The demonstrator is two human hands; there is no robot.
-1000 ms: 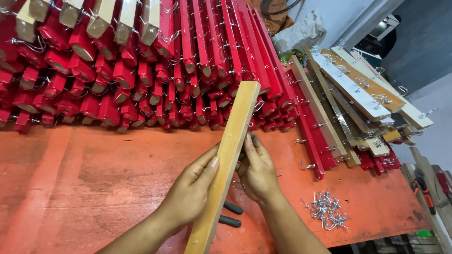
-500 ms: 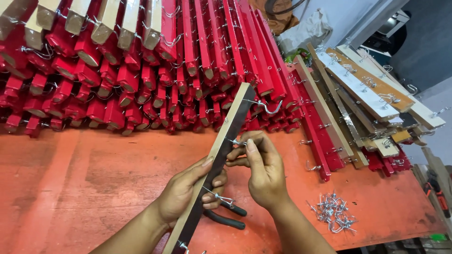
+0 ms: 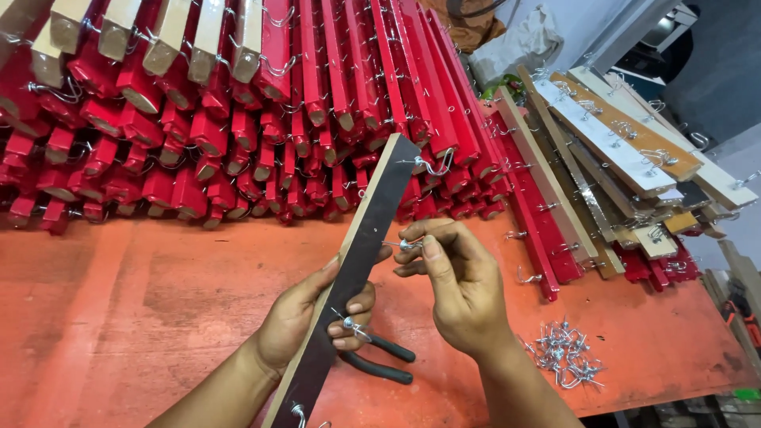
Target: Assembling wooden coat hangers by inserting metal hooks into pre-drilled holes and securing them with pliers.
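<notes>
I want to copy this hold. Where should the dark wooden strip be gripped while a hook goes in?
Probably on the lower half of the dark flat wooden strip, wrapped from behind and from its left edge, as the left hand does. The strip tilts up to the right, and small metal hooks stick out of its face, so that side stays open for the right hand.

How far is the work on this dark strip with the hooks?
Done: metal hooks sit at the top, middle and bottom of the dark-faced wooden strip. In hand: the left hand holds the strip; the right hand pinches another hook at it. Left: the loose hook pile.
</notes>
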